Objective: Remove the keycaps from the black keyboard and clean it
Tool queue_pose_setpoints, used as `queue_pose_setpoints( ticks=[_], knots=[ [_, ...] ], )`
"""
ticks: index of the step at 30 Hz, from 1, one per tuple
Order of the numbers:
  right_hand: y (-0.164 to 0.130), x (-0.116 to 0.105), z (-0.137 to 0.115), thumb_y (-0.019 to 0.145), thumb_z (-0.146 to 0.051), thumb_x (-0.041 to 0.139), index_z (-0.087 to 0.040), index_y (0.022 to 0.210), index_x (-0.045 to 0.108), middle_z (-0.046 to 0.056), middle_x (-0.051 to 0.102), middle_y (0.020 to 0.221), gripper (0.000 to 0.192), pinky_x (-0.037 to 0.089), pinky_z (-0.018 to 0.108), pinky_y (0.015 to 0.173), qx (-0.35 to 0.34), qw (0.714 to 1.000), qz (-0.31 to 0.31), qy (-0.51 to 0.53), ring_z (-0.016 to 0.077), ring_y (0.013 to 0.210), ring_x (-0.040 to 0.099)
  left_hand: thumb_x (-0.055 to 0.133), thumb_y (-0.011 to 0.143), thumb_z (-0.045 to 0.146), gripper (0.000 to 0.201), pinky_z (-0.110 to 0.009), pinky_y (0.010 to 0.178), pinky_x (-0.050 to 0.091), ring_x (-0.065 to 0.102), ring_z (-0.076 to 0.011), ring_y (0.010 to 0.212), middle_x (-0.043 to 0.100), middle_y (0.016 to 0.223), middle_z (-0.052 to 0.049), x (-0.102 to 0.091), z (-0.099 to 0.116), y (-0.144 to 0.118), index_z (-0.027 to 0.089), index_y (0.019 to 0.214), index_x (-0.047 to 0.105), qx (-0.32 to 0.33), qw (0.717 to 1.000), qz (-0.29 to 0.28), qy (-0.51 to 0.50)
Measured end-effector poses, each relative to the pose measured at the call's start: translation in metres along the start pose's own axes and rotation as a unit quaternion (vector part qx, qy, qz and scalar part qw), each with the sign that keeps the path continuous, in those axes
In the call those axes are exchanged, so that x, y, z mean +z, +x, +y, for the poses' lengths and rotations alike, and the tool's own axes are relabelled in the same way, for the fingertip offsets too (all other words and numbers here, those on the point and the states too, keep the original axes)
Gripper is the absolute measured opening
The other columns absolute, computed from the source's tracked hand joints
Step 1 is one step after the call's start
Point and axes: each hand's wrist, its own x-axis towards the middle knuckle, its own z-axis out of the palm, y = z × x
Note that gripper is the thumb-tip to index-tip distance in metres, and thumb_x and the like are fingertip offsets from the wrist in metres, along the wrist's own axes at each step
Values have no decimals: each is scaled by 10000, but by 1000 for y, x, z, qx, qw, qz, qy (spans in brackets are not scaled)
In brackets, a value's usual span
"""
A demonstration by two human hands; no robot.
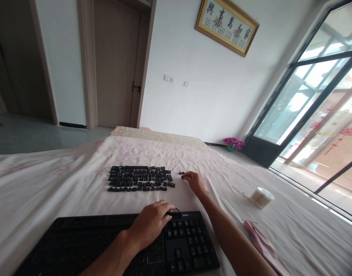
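A black keyboard (180, 241) lies on the cloth in front of me. Keys stand on its right-hand part, while most of its left and middle is bare of keycaps. My left hand (152, 222) rests over its far edge, fingers bent across the rim and thumb on the top face. Beyond the keyboard, loose black keycaps (139, 176) are laid out in rows. To the right of those rows, my right hand (194, 182) pinches a small black keycap (182, 177) at the cloth. Another small keycap or two sit just beside its fingertips.
At the right stands a clear round tub of cotton swabs (262, 197), with a loose swab nearby. A pink cloth (262, 245) and a thin pale stick (232, 209) lie beside my right forearm. The pale flowered tablecloth (78, 180) has folds.
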Motion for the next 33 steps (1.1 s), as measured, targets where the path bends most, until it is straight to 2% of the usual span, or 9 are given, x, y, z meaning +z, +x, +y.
queue_pose_setpoints(
  ticks=[9,17,25,29,33],
  knots=[
    [10,13,0,849,-385,550,-317,1021,731,3,735,996,258,457,294,768,-7,1000,9,-15,227,941,655,492,892,180,257,-284,930,437,592,-173,993,651,1026,-8,1,1,0,260,1078,651,4,1000,-9,16],
    [7,5,20,903,-368,481,-272,1134,677,48,668,1155,318,439,307,831,33,996,61,-56,234,1010,623,517,872,155,252,-282,919,443,598,-172,978,650,1013,-6,2,1,1,259,1052,659,5,1000,-6,6],
    [16,3,27,855,-346,567,-333,1111,691,0,672,1144,285,425,278,777,2,997,23,-77,226,1020,612,505,876,150,260,-283,919,445,601,-171,981,657,1009,-6,2,2,2,259,1051,664,0,1000,-5,8],
    [21,3,24,881,-343,532,-333,1018,724,-3,678,1102,236,405,260,736,-18,996,4,-82,200,962,621,509,871,146,258,-281,919,444,601,-170,982,657,1014,-6,2,2,2,254,1046,664,-2,1000,-5,6],
    [28,5,24,908,-368,486,-312,984,734,13,678,1073,266,387,248,693,-25,996,-5,-88,187,910,628,508,876,160,248,-283,914,446,599,-173,978,654,1013,-8,2,1,2,255,1047,662,2,1000,-5,7]
  ],
)
